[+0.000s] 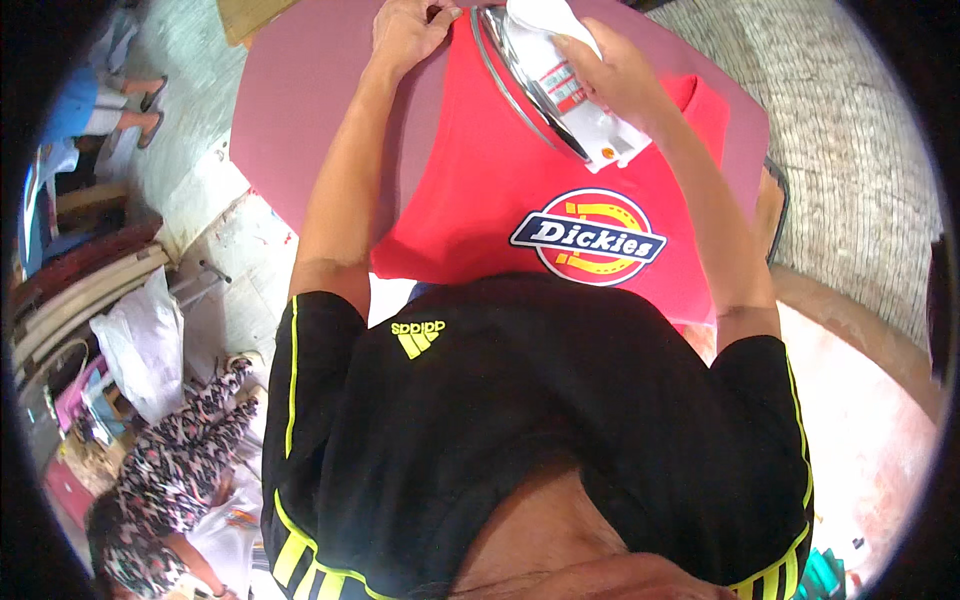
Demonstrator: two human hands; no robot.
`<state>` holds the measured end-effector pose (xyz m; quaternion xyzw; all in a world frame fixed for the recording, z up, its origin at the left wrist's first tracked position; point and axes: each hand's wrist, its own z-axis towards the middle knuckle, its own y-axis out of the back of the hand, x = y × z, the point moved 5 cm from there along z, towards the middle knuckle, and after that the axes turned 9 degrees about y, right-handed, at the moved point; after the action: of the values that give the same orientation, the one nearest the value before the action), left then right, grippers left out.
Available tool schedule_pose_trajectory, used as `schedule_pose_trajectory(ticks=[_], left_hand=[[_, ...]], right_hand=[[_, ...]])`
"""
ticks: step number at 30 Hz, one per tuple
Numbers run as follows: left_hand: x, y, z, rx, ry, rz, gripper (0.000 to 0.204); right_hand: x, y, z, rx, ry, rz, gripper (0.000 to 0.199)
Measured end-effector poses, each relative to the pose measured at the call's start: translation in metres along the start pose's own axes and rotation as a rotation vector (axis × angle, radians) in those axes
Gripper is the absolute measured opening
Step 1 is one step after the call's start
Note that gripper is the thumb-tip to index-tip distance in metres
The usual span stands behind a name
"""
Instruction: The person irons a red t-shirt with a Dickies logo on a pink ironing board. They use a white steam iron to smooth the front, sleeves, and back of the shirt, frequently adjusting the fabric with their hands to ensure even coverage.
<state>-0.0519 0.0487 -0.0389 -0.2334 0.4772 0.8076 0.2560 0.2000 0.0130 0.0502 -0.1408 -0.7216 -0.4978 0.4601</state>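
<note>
Right hand (622, 80): fingers clamped on white iron (562, 85), over red cloth (465, 190).
Left hand (405, 38): at cloth's top edge (fingers pinched or apart, I can't tell).
Cloth: spread on mauve surface (305, 105).

Both arms reach forward, away from the chest. The left forearm (345, 180) runs forward with a slight inward slant to the left grip (405, 35), at the upper edge of view; its back faces up, the thumb extends inward, and the fingertips are too cut off to read. The right forearm (700, 185) angles forward and more sharply inward. The right grip (618, 75) is curled closed, thumb toward the left. The two stand apart, both bare.
</note>
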Motion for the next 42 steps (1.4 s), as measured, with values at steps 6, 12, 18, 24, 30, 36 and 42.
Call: schedule_pose_trajectory(ticks=[6,12,18,24,30,36,42], left_hand=[[-0.010,0.065,-0.043,0.028,0.222,-0.221,0.030],[-0.068,0.141,-0.204,0.361,0.768,0.370,0.050],[-0.081,0.142,-0.290,-0.121,0.723,0.245,0.029],[-0.077,0.142,-0.299,-0.260,0.789,-0.021,0.018],[-0.077,0.140,-0.295,-0.279,0.754,-0.010,0.019],[-0.071,0.141,-0.293,-0.224,0.757,-0.061,0.019],[-0.076,0.148,-0.278,-0.069,0.688,0.098,0.021]], right_hand=[[0.028,-0.013,0.039,-0.016,0.496,-0.181,0.036],[0.043,-0.011,0.053,0.114,0.466,-0.229,0.035],[0.062,-0.019,0.026,0.431,0.751,-0.242,0.031],[0.081,-0.060,-0.005,0.924,1.041,-0.295,0.026],[0.112,-0.098,-0.016,0.816,1.033,-0.339,0.035],[0.101,-0.086,-0.003,0.685,0.933,-0.342,0.039],[0.084,-0.028,0.029,0.364,0.756,-0.423,0.038]])
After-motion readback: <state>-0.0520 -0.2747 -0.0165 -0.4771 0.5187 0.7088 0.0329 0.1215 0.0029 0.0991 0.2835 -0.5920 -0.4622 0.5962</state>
